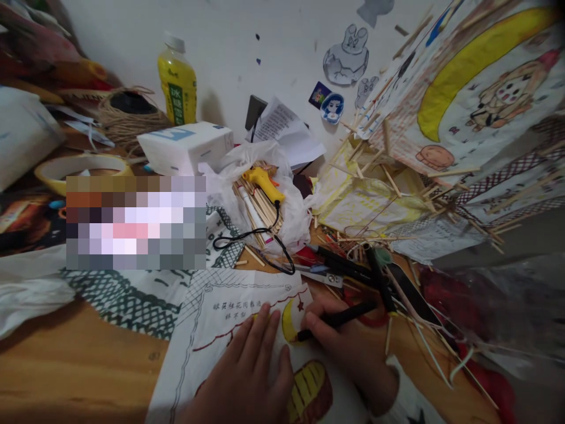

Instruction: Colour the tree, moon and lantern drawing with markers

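A white sheet of paper lies on the wooden table with a drawn border, handwritten characters, a yellow crescent moon and a yellow-and-brown shape. Flat on this sheet rests my left hand, its fingers stretched out beside the moon. My right hand grips a black marker pen, whose tip meets the lower part of the crescent. The pen slants up to the right. Part of the drawing is hidden under my hands.
An orange hot glue gun lies on wooden sticks in a plastic bag. Markers and scissors sit right of the paper. Behind stand a white box, a drink bottle and twine. A paper-and-stick lantern rises at right.
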Demonstrator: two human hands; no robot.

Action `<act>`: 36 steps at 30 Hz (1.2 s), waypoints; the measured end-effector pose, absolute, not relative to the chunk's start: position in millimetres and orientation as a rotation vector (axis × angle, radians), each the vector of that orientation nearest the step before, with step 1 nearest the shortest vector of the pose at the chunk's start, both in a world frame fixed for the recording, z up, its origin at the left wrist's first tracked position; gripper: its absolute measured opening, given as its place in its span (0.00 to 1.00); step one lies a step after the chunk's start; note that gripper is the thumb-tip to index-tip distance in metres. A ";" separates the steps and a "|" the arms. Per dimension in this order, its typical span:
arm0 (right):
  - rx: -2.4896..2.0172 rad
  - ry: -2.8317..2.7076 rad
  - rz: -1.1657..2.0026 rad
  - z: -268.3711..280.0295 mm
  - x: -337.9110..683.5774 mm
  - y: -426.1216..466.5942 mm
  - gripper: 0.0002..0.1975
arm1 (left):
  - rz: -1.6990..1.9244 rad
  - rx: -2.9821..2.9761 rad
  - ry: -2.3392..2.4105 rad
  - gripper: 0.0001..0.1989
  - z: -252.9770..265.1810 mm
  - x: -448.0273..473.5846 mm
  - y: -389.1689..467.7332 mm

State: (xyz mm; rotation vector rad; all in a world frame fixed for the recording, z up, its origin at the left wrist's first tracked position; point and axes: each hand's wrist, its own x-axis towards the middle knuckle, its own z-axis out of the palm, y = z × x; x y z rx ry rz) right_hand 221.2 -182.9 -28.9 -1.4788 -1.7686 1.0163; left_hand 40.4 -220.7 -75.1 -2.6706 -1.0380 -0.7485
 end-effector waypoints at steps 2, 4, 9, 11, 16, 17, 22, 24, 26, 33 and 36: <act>-1.461 -1.776 0.999 -30.0 221.3 -182.5 0.10 | -0.750 -2.661 -1.030 0.13 -75.0 41.0 -220.5; -1.460 -1.782 1.010 -29.6 220.6 -182.0 0.11 | -0.755 -2.655 -1.031 0.13 -74.7 41.4 -220.4; -1.468 -1.762 0.997 -27.0 219.4 -182.5 0.10 | -0.745 -2.659 -1.040 0.14 -74.1 41.0 -219.8; -1.475 -1.769 0.973 -26.6 219.2 -182.8 0.10 | -0.745 -2.677 -1.038 0.15 -74.3 40.6 -219.8; -1.478 -1.763 1.015 -25.6 218.8 -182.4 0.10 | -0.771 -2.638 -1.031 0.13 -74.1 41.4 -220.2; -1.481 -1.766 1.014 -25.5 218.9 -182.3 0.10 | -0.764 -2.633 -1.035 0.12 -73.9 41.7 -220.3; -1.464 -1.679 1.118 -26.5 220.8 -182.5 0.10 | -0.757 -2.682 -1.040 0.13 -74.7 41.4 -220.3; -1.448 -1.654 1.134 -27.3 221.6 -182.9 0.10 | -0.753 -2.700 -1.043 0.15 -75.1 40.8 -220.4; -1.444 -1.674 1.101 -27.7 222.0 -183.3 0.10 | -0.743 -2.710 -1.050 0.15 -74.9 40.3 -220.7; -1.454 -1.633 1.155 -25.7 222.8 -183.3 0.09 | -0.730 -2.728 -1.064 0.17 -76.1 40.7 -221.3; -1.444 -1.630 1.183 -25.4 222.9 -183.2 0.09 | -0.748 -2.699 -1.051 0.16 -77.9 40.9 -221.3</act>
